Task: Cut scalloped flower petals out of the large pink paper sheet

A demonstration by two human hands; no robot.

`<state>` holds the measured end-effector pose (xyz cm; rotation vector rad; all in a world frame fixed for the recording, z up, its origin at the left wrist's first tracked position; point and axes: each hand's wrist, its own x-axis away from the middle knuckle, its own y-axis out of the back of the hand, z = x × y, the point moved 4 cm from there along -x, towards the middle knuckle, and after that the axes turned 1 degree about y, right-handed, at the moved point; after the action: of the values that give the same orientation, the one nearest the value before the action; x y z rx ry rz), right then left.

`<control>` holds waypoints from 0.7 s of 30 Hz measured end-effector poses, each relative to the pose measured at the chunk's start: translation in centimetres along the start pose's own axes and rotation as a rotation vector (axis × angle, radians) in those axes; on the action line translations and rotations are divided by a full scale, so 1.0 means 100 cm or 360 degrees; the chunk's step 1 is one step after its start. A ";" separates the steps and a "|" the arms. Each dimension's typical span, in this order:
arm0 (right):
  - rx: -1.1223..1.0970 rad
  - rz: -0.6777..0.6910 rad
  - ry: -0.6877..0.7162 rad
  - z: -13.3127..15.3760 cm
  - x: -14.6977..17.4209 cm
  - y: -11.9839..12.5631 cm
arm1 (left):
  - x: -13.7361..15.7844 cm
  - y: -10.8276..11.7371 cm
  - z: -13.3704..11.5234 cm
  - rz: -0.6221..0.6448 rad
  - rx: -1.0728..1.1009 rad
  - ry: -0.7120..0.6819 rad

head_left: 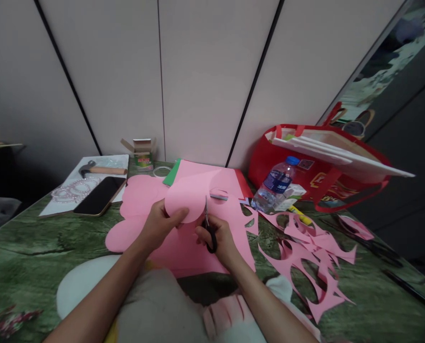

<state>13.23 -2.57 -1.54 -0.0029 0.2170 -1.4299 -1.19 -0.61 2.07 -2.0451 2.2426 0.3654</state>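
Observation:
My left hand [166, 219] pinches the lower left edge of a pink paper [187, 193] with a rounded outline, thumb on top. In my right hand [219, 236] are scissors [207, 224] with dark handles, their blades pointing up along the right edge of that paper. How far the blades are apart is too small to tell. Beneath both hands lie larger pink sheets [205, 257], and a scalloped pink cutout [143, 190] sits to the left. Behind them, more pink paper rests over green [172, 174] and red sheets [241, 183].
Pink paper scraps [305, 267] with holes lie at the right. Behind them stand a water bottle [275, 186] and a red bag [266, 152]. At the left are a phone [100, 196], a hammer [105, 170], beads [73, 190] and a small box [143, 157]. A wall closes the back.

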 end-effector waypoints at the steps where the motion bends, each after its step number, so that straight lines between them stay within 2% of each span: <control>1: -0.0003 0.0000 -0.0001 0.000 0.000 0.000 | 0.000 0.000 0.000 -0.0006 0.0009 -0.0005; 9: -0.0025 0.0024 -0.0004 0.001 0.001 -0.001 | -0.001 0.000 -0.001 -0.0027 0.0134 -0.0053; 14: -0.0032 0.0044 0.0004 0.000 0.002 -0.002 | 0.001 -0.008 -0.007 0.0107 0.0193 -0.0013; 21: -0.0037 0.0084 0.0033 0.000 0.001 -0.005 | 0.003 -0.008 -0.010 0.0069 0.0034 0.0016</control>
<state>12.79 -2.79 -1.46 -0.0018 0.2490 -1.3754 -0.29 -1.17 2.88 -1.9956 2.2894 0.3339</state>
